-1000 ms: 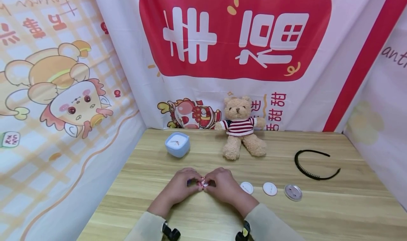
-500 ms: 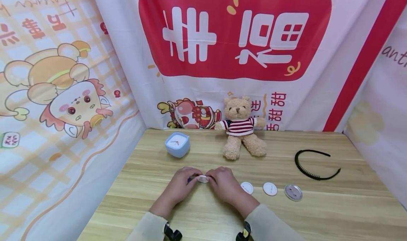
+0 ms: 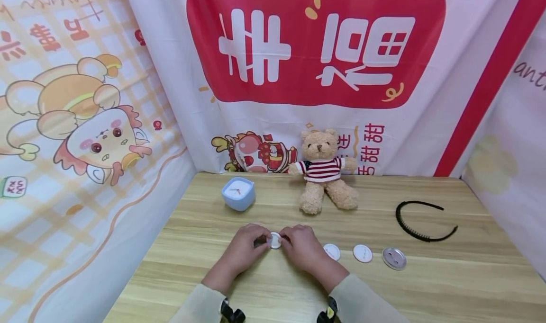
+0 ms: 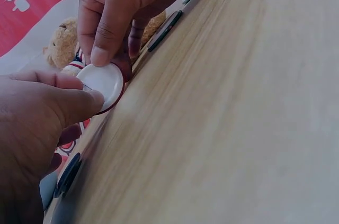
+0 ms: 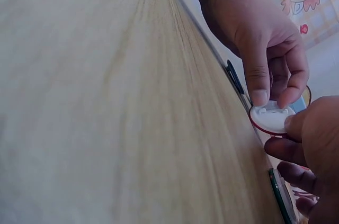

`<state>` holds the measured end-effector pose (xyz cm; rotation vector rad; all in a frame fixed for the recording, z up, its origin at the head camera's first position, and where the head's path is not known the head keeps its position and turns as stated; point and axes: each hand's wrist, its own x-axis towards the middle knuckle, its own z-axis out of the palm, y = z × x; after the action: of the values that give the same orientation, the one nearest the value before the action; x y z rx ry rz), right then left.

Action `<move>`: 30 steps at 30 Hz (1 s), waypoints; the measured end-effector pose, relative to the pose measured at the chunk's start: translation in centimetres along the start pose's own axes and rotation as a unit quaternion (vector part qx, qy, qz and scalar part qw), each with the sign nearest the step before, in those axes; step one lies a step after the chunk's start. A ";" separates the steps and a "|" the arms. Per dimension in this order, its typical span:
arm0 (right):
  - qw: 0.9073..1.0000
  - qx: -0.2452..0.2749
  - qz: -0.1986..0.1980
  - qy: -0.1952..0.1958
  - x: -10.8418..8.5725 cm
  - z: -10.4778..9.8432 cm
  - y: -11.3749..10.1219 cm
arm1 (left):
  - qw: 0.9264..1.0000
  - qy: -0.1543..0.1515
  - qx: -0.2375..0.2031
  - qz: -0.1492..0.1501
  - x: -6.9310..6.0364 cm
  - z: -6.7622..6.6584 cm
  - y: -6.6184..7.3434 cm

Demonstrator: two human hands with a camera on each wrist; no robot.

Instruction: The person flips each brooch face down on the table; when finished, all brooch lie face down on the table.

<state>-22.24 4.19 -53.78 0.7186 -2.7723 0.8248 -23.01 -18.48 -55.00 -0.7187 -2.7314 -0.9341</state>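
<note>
A round pin badge (image 3: 275, 240) is held between both hands just above the table, its white back showing in the head view. In the right wrist view a clasp (image 5: 271, 110) runs along that back, and a thin red rim edges the badge. My left hand (image 3: 244, 249) pinches one side with thumb and forefinger, near the clasp. My right hand (image 3: 300, 248) pinches the opposite edge. A dark round disc (image 4: 68, 175) lies on the table beyond the left hand in the left wrist view, mostly hidden in the head view.
To the right lie two white-backed badges (image 3: 362, 253) and a silver-backed badge (image 3: 394, 258). A black headband (image 3: 420, 221) sits farther right. Behind stand a light blue clock (image 3: 238, 193) and a teddy bear (image 3: 322, 171). Printed curtains enclose the wooden table (image 3: 452, 285).
Between my fingers the badge has turned over: its red patterned face showed first, then its edge, and now the white back. Both hands stay in nearly the same place.
</note>
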 end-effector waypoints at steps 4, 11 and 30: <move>1.000 0.016 0.006 0.008 -0.1 0.0 0.0 | 1.000 -0.011 0.021 0.006 0.1 0.0 -0.2; 1.000 0.005 -0.012 0.000 -0.1 0.0 0.2 | 0.999 -0.020 0.031 0.019 0.1 0.0 -0.1; 0.997 -0.031 -0.068 -0.007 -0.2 0.0 0.6 | 0.997 -0.054 0.044 0.034 0.0 -0.2 -0.1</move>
<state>-22.31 4.71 -54.09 0.8926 -2.7127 0.7059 -23.08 -18.70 -54.90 -0.8645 -2.7999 -0.7775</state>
